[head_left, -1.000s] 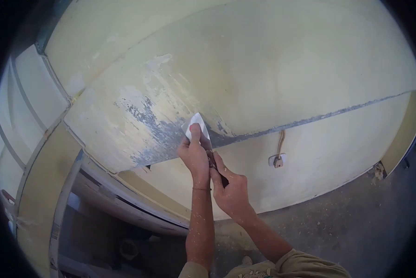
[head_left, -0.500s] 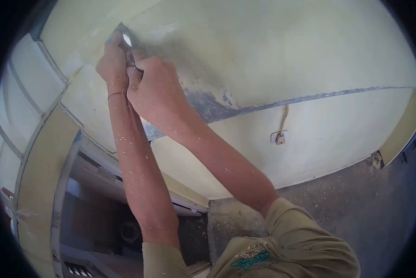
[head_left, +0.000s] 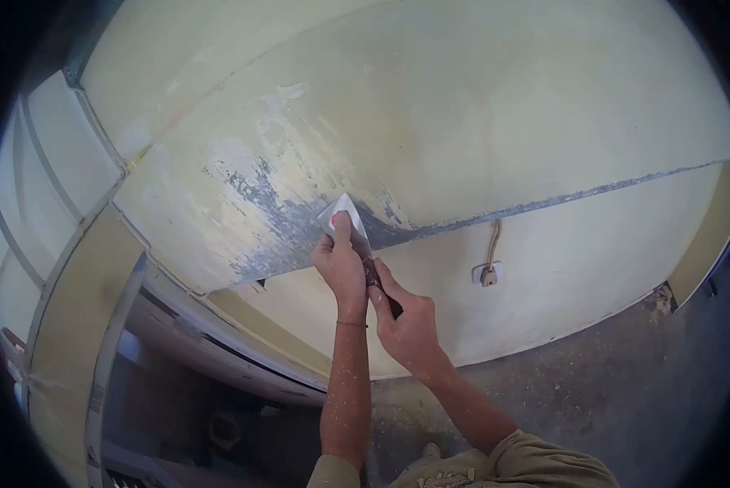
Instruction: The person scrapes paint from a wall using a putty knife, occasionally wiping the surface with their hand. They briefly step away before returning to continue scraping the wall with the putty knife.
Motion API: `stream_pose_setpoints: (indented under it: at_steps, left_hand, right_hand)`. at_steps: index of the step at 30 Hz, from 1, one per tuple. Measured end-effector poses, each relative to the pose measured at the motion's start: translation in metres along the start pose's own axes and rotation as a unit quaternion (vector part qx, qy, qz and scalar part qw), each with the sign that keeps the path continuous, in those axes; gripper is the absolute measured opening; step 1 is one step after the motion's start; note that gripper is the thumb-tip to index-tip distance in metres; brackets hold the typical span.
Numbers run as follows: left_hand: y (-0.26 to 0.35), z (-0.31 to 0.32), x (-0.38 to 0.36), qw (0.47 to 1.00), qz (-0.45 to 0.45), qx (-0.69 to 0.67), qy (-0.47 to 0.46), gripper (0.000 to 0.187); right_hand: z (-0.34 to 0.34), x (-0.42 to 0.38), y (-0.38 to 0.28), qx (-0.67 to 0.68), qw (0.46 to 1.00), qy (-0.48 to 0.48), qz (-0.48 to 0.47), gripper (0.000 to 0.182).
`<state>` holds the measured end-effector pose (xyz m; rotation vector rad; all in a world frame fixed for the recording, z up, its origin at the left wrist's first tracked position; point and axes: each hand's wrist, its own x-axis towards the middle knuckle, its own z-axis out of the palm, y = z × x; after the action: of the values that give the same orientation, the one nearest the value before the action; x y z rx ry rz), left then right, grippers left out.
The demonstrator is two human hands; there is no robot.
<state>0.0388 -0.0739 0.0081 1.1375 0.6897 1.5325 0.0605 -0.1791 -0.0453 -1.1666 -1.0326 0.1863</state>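
Both of my hands hold one metal scraper (head_left: pixel 350 213) with a dark handle. My left hand (head_left: pixel 342 264) grips it near the blade, with a finger stretched along the metal. Behind it, my right hand (head_left: pixel 407 319) is closed round the handle. The blade lies against the wall's scraped patch (head_left: pixel 279 203), near its lower edge, where pale paint gives way to a grey-blue layer. Flakes of paint dot my forearms.
Below the ledge of the painted wall (head_left: pixel 503 98), a socket with a plug (head_left: pixel 488 274) and cord sits on the lower wall. A dark opening (head_left: pixel 194 390) is at the lower left. Debris dots the grey floor (head_left: pixel 560 382).
Both hands and the scraper have moved down and to the right, from the upper part of the wall to near its lower edge. The scraped patch they covered now shows.
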Motion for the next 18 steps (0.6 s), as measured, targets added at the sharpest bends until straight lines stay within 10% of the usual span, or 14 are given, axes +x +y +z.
stream_pose_setpoints:
  at_steps: [4, 9, 18]
  left_hand:
    - [0.016, 0.007, 0.001, 0.998, -0.036, -0.031, 0.039, 0.035]
    - [0.036, -0.003, 0.052, 0.945, 0.173, 0.266, 0.076, 0.044]
    - [0.066, -0.022, 0.072, 0.942, 0.109, 0.311, 0.06, 0.057]
  right_hand:
    - [0.008, 0.002, -0.001, 0.002, 1.0, -0.006, 0.01, 0.041]
    - [0.029, 0.04, -0.022, 0.001, 0.998, 0.001, -0.064, 0.039]
    - [0.038, 0.049, -0.054, 0.044, 0.998, -0.033, -0.043, 0.04]
